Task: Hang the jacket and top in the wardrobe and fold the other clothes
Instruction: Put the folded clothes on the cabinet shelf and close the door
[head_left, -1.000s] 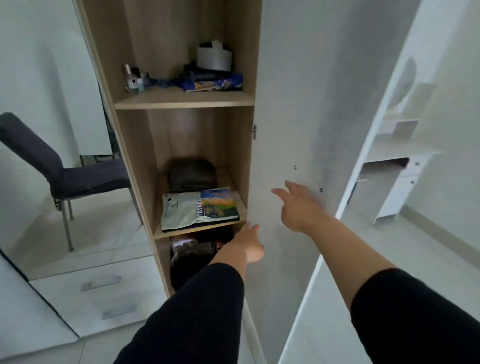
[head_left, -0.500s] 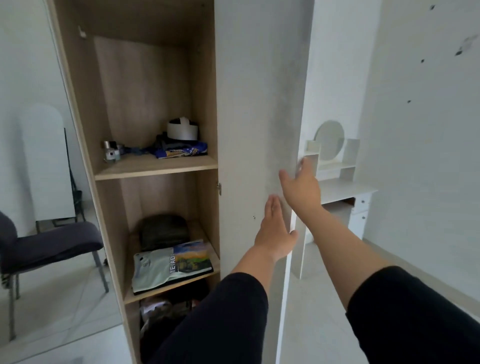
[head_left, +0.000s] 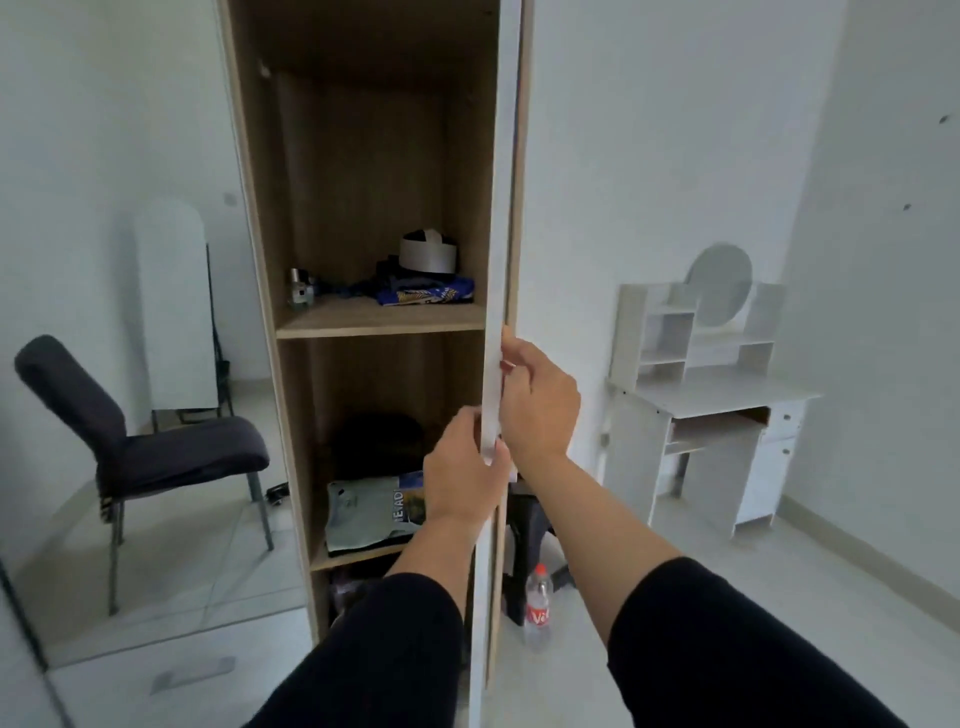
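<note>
Head view: both my hands pinch the wardrobe door (head_left: 491, 364) edge.
Left hand (head_left: 462, 467) below right hand (head_left: 540, 400); fingers could get caught if it swings shut.

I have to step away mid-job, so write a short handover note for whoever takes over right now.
Left hand and right hand both grip the edge of the wardrobe door, which shows edge-on.
A folded printed shirt lies on the lower shelf; odds and ends sit on the shelf above.
No jacket or top in view.
Done: nothing hung that shows.
Left: the hanging and folding.
</note>
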